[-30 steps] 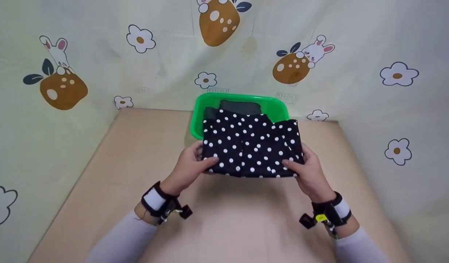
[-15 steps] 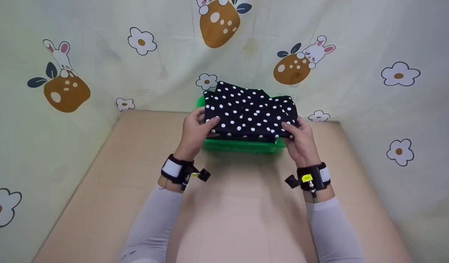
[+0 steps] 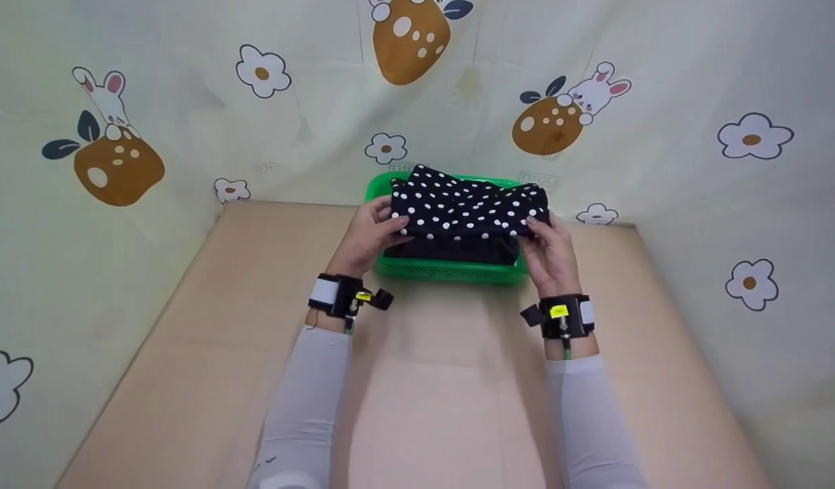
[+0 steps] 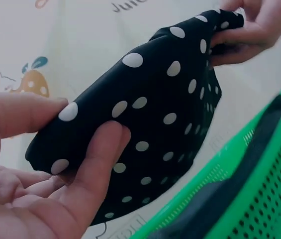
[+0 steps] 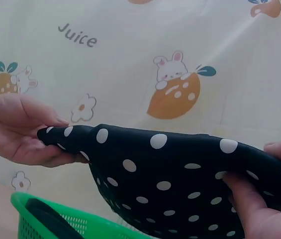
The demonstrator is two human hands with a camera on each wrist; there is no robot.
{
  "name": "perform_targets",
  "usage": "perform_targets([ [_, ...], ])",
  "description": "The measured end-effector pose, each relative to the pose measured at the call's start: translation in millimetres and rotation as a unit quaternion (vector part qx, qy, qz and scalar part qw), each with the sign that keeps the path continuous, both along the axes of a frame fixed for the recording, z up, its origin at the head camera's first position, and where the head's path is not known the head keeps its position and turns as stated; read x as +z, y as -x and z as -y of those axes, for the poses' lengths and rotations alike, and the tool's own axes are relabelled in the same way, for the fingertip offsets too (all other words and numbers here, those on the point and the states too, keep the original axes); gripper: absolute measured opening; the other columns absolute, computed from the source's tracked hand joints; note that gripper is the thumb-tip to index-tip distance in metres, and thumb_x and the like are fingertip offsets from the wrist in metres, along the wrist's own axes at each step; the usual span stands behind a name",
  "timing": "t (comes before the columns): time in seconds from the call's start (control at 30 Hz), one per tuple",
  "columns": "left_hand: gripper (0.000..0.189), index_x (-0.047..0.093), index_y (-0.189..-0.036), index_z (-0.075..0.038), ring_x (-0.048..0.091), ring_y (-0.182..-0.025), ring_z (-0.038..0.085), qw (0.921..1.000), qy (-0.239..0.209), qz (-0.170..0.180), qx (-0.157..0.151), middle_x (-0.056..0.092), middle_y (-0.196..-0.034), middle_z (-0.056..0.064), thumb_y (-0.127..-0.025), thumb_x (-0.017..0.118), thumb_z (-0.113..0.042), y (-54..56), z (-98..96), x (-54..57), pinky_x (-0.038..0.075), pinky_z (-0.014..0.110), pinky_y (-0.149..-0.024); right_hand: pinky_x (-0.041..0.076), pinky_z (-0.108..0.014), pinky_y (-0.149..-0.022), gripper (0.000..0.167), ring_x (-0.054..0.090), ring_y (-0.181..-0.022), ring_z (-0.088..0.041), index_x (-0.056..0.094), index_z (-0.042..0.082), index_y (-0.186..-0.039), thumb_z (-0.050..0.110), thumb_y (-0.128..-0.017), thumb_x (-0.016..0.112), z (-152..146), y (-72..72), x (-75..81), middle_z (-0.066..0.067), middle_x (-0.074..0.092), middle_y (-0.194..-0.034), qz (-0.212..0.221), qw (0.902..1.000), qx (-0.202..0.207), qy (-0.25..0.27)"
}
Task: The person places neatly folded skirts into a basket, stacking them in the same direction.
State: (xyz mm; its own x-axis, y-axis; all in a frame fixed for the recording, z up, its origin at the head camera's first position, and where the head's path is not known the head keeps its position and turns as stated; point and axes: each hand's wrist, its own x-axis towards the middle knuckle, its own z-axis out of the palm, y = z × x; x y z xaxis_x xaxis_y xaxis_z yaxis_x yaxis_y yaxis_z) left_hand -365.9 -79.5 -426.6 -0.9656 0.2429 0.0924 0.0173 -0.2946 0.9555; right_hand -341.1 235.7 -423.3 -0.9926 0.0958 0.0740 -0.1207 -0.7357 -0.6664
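Note:
A folded black garment with white polka dots (image 3: 468, 207) is held level over the green basket (image 3: 451, 273). My left hand (image 3: 360, 241) pinches its left end, thumb on top and fingers beneath. At the opposite end my right hand (image 3: 554, 255) grips it the same way. Both wrist views show the garment (image 4: 155, 124) sagging between the hands, above the basket rim (image 5: 18, 200). Dark folded cloth (image 3: 451, 250) lies inside the basket, partly hidden by the dotted garment.
The basket stands at the back of a beige tabletop (image 3: 431, 401), against a pale curtain (image 3: 309, 102) printed with rabbits, fruit and flowers. The curtain also rises on the left and right sides. Each wrist wears a strapped camera.
Both hands have carried the dotted garment forward, from in front of the basket to over it. In the last half second the garment has tipped flatter, exposing the dark cloth beneath its front edge.

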Motion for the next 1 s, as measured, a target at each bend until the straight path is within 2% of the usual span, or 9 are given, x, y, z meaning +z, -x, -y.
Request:
perform_targets([
  [0.1,0.058,0.045,-0.156,-0.001,0.069,-0.127,0.032,0.9985,0.036,-0.006,0.041,0.061,-0.15,0.022,-0.101,0.064,0.003,3.7,-4.9,-2.5,0.063,0.036,-0.096,0.063,-0.029,-0.095,0.062,0.073,-0.108,-0.02,0.035,-0.006,-0.16,-0.018,-0.101,0.048,-1,3.0,-6.0,-0.016,0.056,-0.14,0.013,0.9968,-0.017,-0.078],
  [0.2,0.059,0.047,-0.157,-0.003,0.068,-0.126,0.03,0.9922,0.087,-0.02,0.087,0.062,-0.149,0.018,-0.101,0.066,0.002,4.5,-9.8,-3.3,0.064,0.032,-0.092,0.062,-0.029,-0.097,0.063,0.071,-0.113,-0.021,0.039,-0.004,-0.16,-0.017,-0.1,0.051,1,5.3,-8.7,-0.018,0.054,-0.147,0.034,0.9884,-0.029,-0.145],
  [0.3,0.059,0.048,-0.157,-0.006,0.069,-0.123,0.025,0.9856,0.121,-0.033,0.113,0.063,-0.149,0.016,-0.102,0.067,-0.001,3.6,-12.7,-6.3,0.064,0.029,-0.089,0.061,-0.028,-0.099,0.063,0.067,-0.124,-0.025,0.041,0.0,-0.16,-0.015,-0.1,0.053,4,7.0,-10.3,-0.02,0.05,-0.156,0.051,0.9815,-0.036,-0.181],
  [0.47,0.059,0.05,-0.156,-0.005,0.071,-0.119,0.026,0.9812,0.128,-0.044,0.137,0.066,-0.145,0.016,-0.1,0.069,0.0,3.2,-18.5,-15.1,0.064,0.033,-0.09,0.059,-0.031,-0.105,0.062,0.061,-0.136,-0.031,0.042,0.002,-0.16,-0.013,-0.102,0.053,3,9.0,-16.9,-0.02,0.048,-0.161,0.062,0.9747,-0.05,-0.209],
  [0.57,0.059,0.053,-0.154,-0.006,0.071,-0.122,0.026,0.9645,0.181,-0.072,0.179,0.069,-0.142,0.015,-0.099,0.073,-0.007,2.6,-22.0,-22.1,0.061,0.034,-0.098,0.055,-0.032,-0.111,0.062,0.057,-0.143,-0.031,0.042,0.002,-0.16,-0.009,-0.101,0.058,0,9.1,-21.1,-0.02,0.048,-0.162,0.076,0.9635,-0.075,-0.245],
  [0.7,0.058,0.056,-0.151,-0.006,0.068,-0.129,0.028,0.919,0.273,-0.126,0.255,0.069,-0.142,0.015,-0.099,0.076,-0.021,-0.2,-24.8,-26.7,0.056,0.034,-0.108,0.045,-0.031,-0.121,0.066,0.048,-0.152,-0.028,0.042,0.001,-0.16,0.002,-0.1,0.07,-6,7.6,-23.1,-0.02,0.045,-0.165,0.105,0.9304,-0.126,-0.328],
  [0.77,0.057,0.058,-0.15,-0.006,0.067,-0.13,0.03,0.9046,0.291,-0.143,0.276,0.068,-0.143,0.015,-0.099,0.076,-0.025,-2.7,-25.0,-25.3,0.056,0.038,-0.109,0.042,-0.031,-0.124,0.069,0.043,-0.156,-0.027,0.041,0.003,-0.161,0.006,-0.099,0.072,-9,6.0,-21.8,-0.018,0.042,-0.168,0.11,0.9182,-0.141,-0.354],
  [0.87,0.055,0.061,-0.147,-0.007,0.067,-0.129,0.034,0.896,0.304,-0.156,0.283,0.069,-0.141,0.015,-0.099,0.076,-0.028,-7.0,-24.6,-21.2,0.056,0.042,-0.109,0.041,-0.032,-0.125,0.067,0.043,-0.156,-0.029,0.042,0.003,-0.16,0.006,-0.1,0.071,-11,2.8,-18.9,-0.017,0.043,-0.167,0.101,0.9119,-0.15,-0.368],
  [1.0,0.051,0.063,-0.145,-0.009,0.067,-0.127,0.032,0.8955,0.315,-0.159,0.272,0.071,-0.139,0.012,-0.099,0.076,-0.027,-10.9,-24.2,-14.8,0.055,0.043,-0.108,0.043,-0.031,-0.123,0.064,0.047,-0.153,-0.028,0.044,0.004,-0.159,0.004,-0.1,0.069,-10,0.7,-16.2,-0.017,0.046,-0.165,0.083,0.9103,-0.149,-0.377],
])
